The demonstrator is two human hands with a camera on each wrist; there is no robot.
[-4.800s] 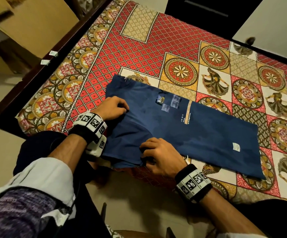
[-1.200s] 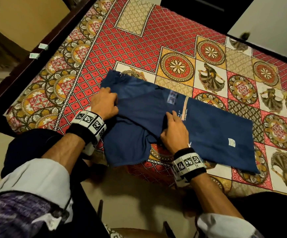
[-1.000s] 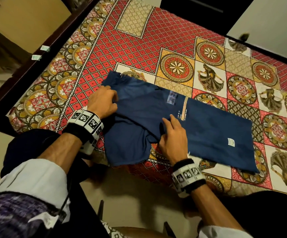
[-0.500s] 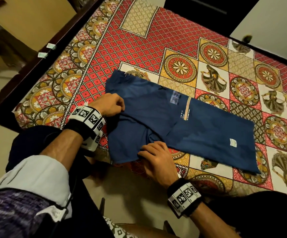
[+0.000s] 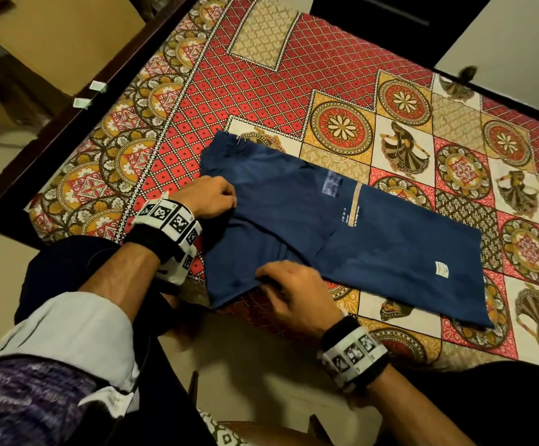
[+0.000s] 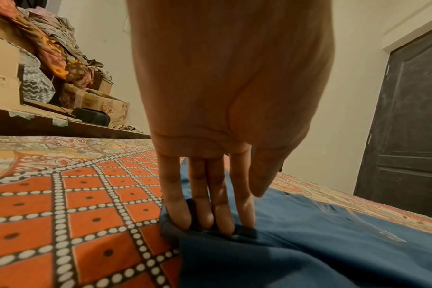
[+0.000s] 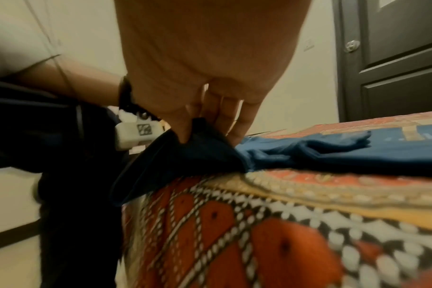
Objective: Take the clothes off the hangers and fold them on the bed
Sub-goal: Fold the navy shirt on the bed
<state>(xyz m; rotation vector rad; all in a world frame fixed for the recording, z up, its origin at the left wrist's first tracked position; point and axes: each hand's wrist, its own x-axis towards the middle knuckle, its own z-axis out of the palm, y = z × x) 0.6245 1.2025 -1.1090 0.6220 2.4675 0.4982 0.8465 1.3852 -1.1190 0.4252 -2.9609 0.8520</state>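
Note:
A dark blue t-shirt (image 5: 390, 246) lies on the patterned bed sheet (image 5: 261, 75), folded into a long strip, with one sleeve hanging over the near bed edge. My left hand (image 5: 226, 201) is at the shirt's left side. In the left wrist view its straight fingers (image 6: 210, 220) press down into a crease of the blue cloth (image 6: 308, 243), and the thumb stays off it. My right hand (image 5: 268, 280) is at the near edge. Its thumb and fingers (image 7: 197, 130) pinch the edge of the hanging sleeve (image 7: 175, 165). No hanger is in view.
A dark wooden bed frame (image 5: 68, 117) borders the bed on the left, with cardboard boxes and piled cloth (image 6: 37, 58) behind it. A dark door (image 6: 407, 136) stands beyond the far side. My legs and the pale floor (image 5: 261, 365) are in front of the near edge.
My right hand left the middle of the shirt, came back to the near bed edge and took hold of the hanging sleeve. The left hand stayed pressed on the shirt's left side.

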